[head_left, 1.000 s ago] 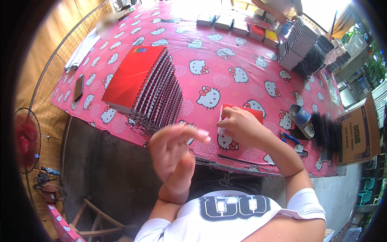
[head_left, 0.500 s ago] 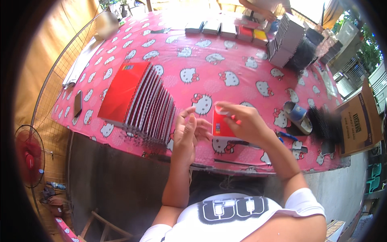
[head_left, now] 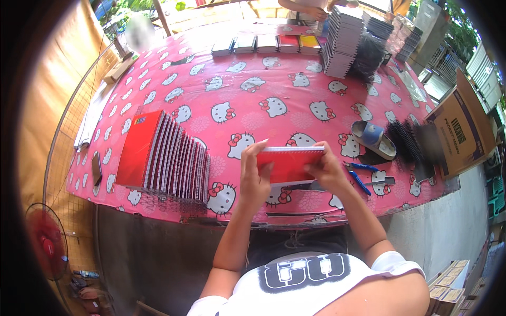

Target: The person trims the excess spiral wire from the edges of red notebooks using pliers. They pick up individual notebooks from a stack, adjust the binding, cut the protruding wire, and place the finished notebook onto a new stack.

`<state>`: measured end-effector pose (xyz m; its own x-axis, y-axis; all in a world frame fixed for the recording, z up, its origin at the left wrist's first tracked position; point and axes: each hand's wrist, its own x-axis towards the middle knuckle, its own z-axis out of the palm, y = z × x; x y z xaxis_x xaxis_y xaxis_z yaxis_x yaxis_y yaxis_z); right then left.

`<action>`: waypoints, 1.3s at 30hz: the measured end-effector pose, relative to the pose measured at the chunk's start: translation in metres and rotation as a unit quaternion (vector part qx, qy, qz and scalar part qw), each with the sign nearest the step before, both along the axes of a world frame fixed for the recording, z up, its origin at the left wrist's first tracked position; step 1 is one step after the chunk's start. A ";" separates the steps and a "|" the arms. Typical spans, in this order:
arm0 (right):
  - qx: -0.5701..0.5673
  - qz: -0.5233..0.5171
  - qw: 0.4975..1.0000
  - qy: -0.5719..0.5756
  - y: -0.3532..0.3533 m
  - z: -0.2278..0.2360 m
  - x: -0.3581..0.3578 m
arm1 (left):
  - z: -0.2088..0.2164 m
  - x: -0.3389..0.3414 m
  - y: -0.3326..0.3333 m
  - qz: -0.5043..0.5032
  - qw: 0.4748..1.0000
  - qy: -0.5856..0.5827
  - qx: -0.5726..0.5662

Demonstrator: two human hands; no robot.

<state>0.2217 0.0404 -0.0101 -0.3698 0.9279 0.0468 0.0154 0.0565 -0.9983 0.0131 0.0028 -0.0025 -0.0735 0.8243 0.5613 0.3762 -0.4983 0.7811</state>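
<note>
Red notebook (head_left: 291, 166) spans the left hand (head_left: 255, 176) and right hand (head_left: 329, 171) over the counter (head_left: 246, 120), near side, each grip closed on one end, apparently for steadiness.

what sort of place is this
Probably a small notebook-binding workshop, judging by the stack of red-covered spiral notebooks, the black binding coils and the blue-handled pliers on the pink cat-print tablecloth.

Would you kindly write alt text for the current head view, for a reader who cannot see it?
A person's left hand and right hand hold a red notebook over a pink patterned tablecloth. Left of them stands a stack of red spiral-bound notebooks; to the right are blue-handled pliers, a blue slipper and a cardboard box.
</note>
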 end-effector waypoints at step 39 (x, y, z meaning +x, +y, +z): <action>0.286 -0.329 0.736 -0.518 0.083 0.039 0.207 | 0.050 0.039 0.002 0.069 0.989 0.135 -0.003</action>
